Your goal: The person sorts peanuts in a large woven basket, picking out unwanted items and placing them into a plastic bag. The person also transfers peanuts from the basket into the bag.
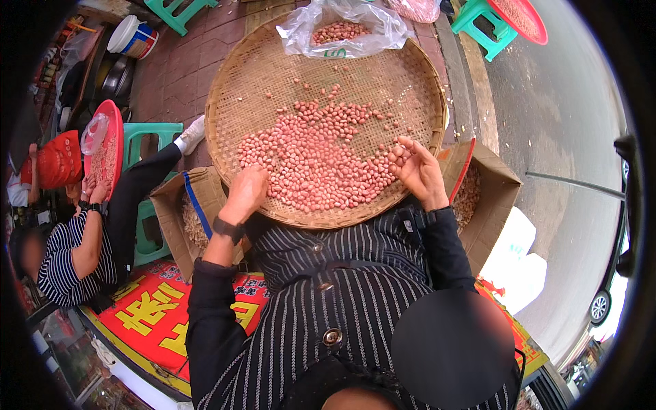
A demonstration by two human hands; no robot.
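Note:
A round woven bamboo tray (246, 72) lies in front of me, its near rim against my striped shirt. Pink-skinned shelled peanuts (318, 164) spread over its near half, thinning towards the middle. At the left edge of the pile, my left hand (249, 187) rests with fingers curled down on the peanuts; whether it holds any is hidden. My right hand (417, 169) is raised at the tray's right rim, palm turned up and fingers bent, and whether a peanut lies among the fingertips is unclear. A clear plastic bag (292, 36) with more peanuts stands on the far rim.
Cardboard boxes holding peanut shells flank the tray, one at left (166, 205) and one at right (492, 205). Further left, a person in a striped shirt handles peanuts in a red tray (117, 128) beside a green stool (154, 129). Another green stool (499, 36) bears a red tray.

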